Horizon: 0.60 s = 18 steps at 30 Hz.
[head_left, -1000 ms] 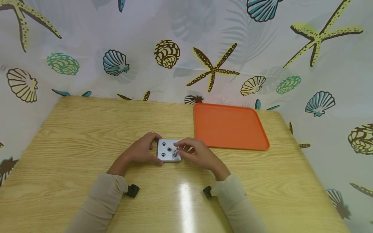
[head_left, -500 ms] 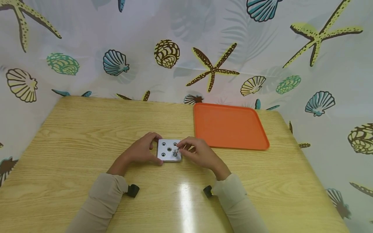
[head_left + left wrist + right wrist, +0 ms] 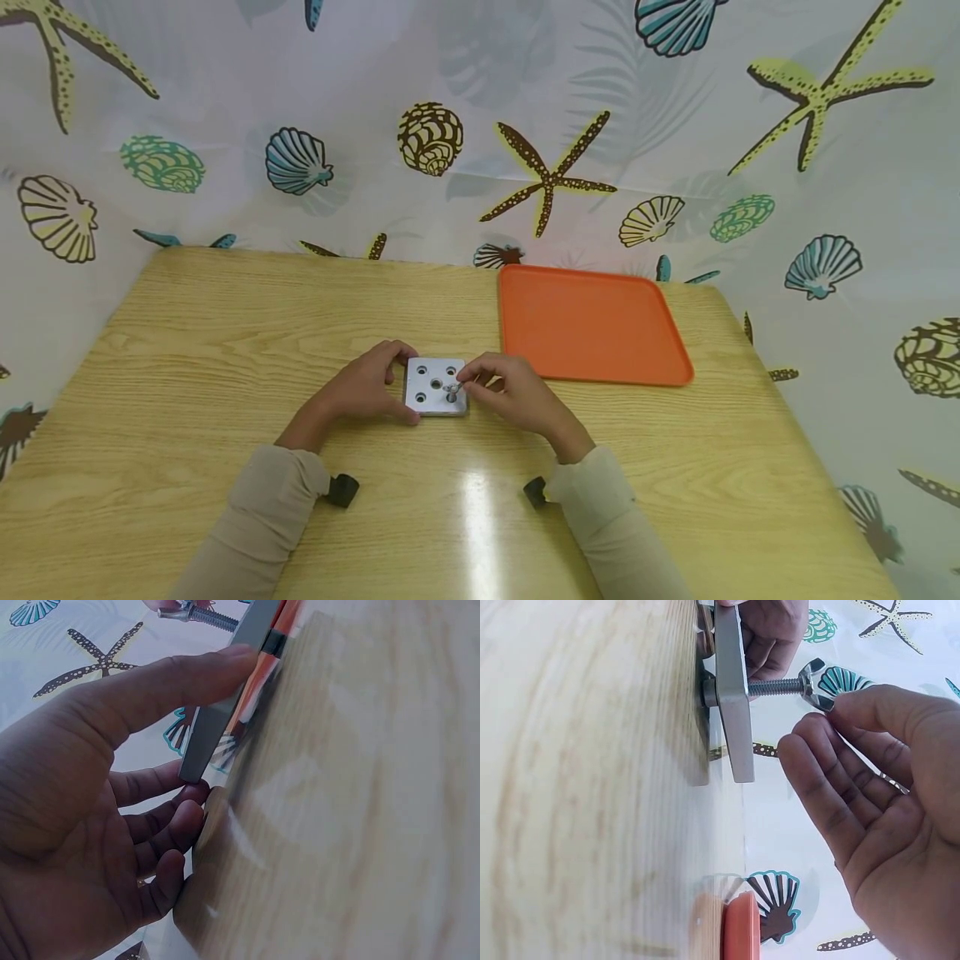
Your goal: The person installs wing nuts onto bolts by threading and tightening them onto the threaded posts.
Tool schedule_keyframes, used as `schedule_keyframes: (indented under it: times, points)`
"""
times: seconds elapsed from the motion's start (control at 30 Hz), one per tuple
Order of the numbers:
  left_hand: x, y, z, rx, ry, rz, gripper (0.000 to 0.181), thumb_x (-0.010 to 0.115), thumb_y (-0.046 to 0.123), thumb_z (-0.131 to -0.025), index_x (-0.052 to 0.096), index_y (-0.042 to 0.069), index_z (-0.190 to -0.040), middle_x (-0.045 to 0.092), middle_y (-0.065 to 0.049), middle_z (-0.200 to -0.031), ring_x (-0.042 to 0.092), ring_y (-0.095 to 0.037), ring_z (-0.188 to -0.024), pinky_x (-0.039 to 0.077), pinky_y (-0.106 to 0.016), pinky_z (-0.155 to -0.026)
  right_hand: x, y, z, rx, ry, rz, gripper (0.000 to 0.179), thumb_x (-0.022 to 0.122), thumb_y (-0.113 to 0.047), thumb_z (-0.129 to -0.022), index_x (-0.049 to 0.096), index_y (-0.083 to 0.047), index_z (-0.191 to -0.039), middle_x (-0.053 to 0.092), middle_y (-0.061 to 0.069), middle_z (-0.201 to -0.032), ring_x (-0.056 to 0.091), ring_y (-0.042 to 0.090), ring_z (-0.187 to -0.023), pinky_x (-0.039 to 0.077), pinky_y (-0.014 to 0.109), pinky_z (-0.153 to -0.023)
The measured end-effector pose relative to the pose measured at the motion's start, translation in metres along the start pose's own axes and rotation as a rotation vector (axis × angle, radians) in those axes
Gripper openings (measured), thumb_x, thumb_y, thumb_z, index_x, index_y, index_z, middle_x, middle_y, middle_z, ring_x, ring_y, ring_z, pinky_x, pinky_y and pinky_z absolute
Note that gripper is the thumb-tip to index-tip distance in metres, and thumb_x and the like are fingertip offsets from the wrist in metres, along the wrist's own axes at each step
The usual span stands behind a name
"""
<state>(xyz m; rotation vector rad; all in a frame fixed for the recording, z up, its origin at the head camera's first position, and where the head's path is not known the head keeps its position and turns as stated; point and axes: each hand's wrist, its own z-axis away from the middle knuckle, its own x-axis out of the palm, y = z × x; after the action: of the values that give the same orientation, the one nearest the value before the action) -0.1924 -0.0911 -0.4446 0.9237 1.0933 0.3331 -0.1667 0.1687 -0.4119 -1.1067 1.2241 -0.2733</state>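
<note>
Left hand: grip closed on metal plate, thumb at near edge, fingers at far edge. Right hand: grip pinching one wing of the wing screw, which stands in the plate's near-right hole. Plate sits mid-counter; orange tray beyond, to the right.

Your left grip spread across the left of the frame, thumb pressed near the upper part of a grey metal plate and a fingertip touching its lower end. A threaded bolt met the plate at the top. Pale wooden tabletop filled the right; starfish-printed cloth showed upper left.
</note>
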Motion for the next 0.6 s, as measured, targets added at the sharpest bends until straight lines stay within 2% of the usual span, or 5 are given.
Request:
schedule_keyframes:
  times: [0.6]
  points:
    - [-0.0005,-0.0003,-0.001,-0.003,0.004,-0.01,0.086,0.095,0.033,-0.064,0.051,0.01,-0.134,0.055,-0.008,-0.125,0.047,-0.02,-0.094,0.041,-0.032,-0.08,0.0013,0.001,-0.0011,-0.009,-0.012,0.006,0.007,0.066,-0.008,-0.094,0.072,-0.005,-0.096,0.074,0.009,-0.096,0.063,0.01,-0.082,0.055,0.025,-0.072]
